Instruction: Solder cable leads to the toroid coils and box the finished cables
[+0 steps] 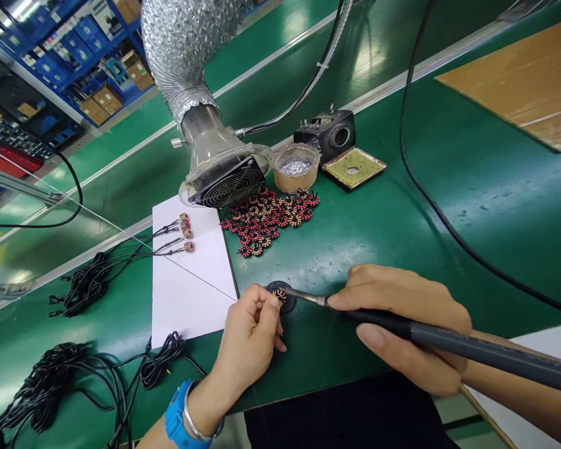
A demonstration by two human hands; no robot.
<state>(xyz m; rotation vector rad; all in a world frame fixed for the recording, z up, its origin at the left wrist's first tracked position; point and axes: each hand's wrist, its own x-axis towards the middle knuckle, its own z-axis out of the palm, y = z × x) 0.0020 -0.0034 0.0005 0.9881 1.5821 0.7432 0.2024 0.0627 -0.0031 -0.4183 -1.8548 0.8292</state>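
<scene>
Soldering a small toroid coil, seen from the head camera. The left hand (249, 342), lower centre of the frame, is narrowly pinched, fingertips (272, 301) gripping the coil (279, 297) over a round black mat (280, 290); a blue watch (179, 416) sits on its wrist. The right hand (404, 324), lower right, holds the soldering iron (453, 342) in a pen grip, its metal tip reaching the coil from the right. The step in hand appears to be soldering at the coil, and this contact calls for both hands staying steady. A pile of coils (267, 219) lies on the green bench (402, 212) at centre, and wired coils (186, 232) lie on white paper (187, 299) to the left. A fume extractor (227, 182) stands above them.
</scene>
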